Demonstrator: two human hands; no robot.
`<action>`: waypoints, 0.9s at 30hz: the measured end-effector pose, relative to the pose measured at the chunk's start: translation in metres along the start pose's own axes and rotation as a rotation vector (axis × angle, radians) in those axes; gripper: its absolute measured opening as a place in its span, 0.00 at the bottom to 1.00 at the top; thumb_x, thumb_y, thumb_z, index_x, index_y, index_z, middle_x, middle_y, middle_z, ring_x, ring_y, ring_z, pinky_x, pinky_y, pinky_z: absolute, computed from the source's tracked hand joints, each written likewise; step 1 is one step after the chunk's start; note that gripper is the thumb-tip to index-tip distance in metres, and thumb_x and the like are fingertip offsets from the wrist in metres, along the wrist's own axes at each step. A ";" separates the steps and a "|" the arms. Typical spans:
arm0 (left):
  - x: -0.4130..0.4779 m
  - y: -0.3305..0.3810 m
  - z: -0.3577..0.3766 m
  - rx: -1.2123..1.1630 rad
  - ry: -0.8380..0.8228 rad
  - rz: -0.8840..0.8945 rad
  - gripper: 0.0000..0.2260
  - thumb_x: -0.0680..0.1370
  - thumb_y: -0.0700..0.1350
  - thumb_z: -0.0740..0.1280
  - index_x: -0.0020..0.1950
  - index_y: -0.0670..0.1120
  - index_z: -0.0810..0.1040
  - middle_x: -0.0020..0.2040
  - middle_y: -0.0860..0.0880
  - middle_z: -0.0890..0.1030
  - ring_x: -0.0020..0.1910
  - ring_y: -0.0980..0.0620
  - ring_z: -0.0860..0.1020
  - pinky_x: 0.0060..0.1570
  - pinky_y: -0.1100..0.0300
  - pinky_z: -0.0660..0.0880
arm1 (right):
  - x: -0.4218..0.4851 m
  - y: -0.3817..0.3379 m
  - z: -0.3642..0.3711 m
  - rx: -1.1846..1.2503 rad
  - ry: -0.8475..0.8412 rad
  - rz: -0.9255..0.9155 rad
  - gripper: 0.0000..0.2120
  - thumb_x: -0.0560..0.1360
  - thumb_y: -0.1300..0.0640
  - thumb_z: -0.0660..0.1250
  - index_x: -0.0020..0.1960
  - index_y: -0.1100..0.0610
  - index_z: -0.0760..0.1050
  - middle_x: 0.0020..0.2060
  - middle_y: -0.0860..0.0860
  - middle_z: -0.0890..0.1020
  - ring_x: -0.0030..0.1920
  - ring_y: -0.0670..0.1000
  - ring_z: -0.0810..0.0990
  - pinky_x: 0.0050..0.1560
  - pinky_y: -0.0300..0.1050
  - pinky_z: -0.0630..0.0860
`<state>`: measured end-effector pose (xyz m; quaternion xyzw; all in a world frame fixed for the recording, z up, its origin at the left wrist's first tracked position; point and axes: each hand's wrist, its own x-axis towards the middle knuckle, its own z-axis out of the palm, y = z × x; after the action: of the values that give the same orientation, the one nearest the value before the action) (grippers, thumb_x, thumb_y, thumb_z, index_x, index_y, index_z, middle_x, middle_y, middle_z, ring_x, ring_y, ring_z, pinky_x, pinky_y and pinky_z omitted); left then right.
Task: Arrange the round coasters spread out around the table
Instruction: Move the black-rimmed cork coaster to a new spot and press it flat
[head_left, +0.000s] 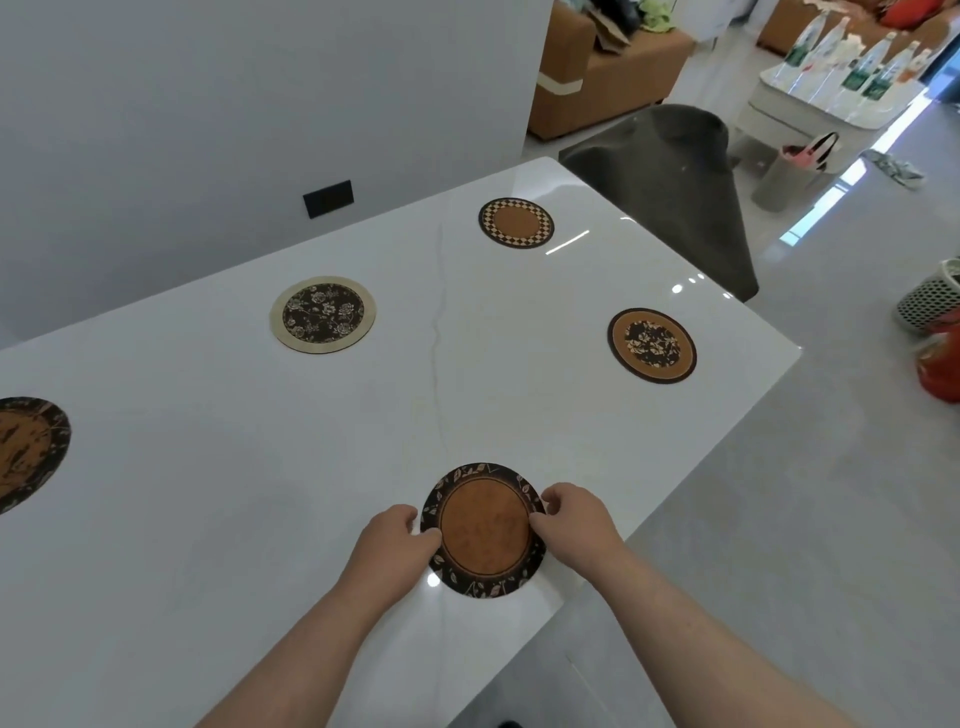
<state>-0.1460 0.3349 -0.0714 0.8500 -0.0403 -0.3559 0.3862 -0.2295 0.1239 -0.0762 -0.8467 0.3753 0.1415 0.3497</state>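
Several round coasters lie spread on a glossy white table (208, 493). Near the front edge sits a brown coaster with a dark leaf-patterned rim (485, 530). My left hand (397, 543) pinches its left rim and my right hand (571, 519) pinches its right rim. A cream-rimmed dark floral coaster (323, 314) lies at the middle left. At the far end is a checker-rimmed coaster (516, 222). A brown coaster with a dark floral centre (652, 345) lies by the right edge. A dark-rimmed coaster (26, 452) is cut off at the left.
A dark grey chair (675, 176) stands at the table's far end. On the floor to the right are a perforated basket (930, 301) and a red object (940, 369). Behind, a low table holds several bottles (857, 67).
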 end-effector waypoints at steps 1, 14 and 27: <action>0.002 0.002 0.002 -0.031 0.005 -0.012 0.13 0.70 0.42 0.65 0.35 0.47 0.60 0.32 0.49 0.62 0.30 0.52 0.62 0.33 0.56 0.60 | 0.001 0.001 0.003 -0.001 0.012 0.013 0.19 0.73 0.55 0.66 0.62 0.58 0.75 0.48 0.49 0.79 0.46 0.47 0.74 0.45 0.39 0.67; 0.014 -0.007 0.002 -0.248 0.006 -0.179 0.08 0.68 0.30 0.62 0.34 0.42 0.71 0.32 0.43 0.71 0.30 0.47 0.69 0.33 0.54 0.67 | -0.005 -0.005 0.008 0.434 0.013 0.111 0.06 0.73 0.64 0.68 0.39 0.57 0.80 0.32 0.50 0.80 0.32 0.47 0.76 0.34 0.41 0.74; -0.006 -0.046 -0.072 -0.316 0.182 -0.140 0.03 0.73 0.35 0.68 0.40 0.37 0.80 0.33 0.43 0.79 0.25 0.51 0.79 0.35 0.48 0.83 | -0.018 -0.075 0.029 0.367 0.028 -0.055 0.03 0.70 0.60 0.73 0.39 0.57 0.79 0.36 0.55 0.83 0.40 0.56 0.83 0.46 0.57 0.82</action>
<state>-0.1141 0.4148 -0.0670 0.8084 0.1102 -0.3053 0.4911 -0.1858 0.1891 -0.0514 -0.7804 0.3764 0.0494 0.4968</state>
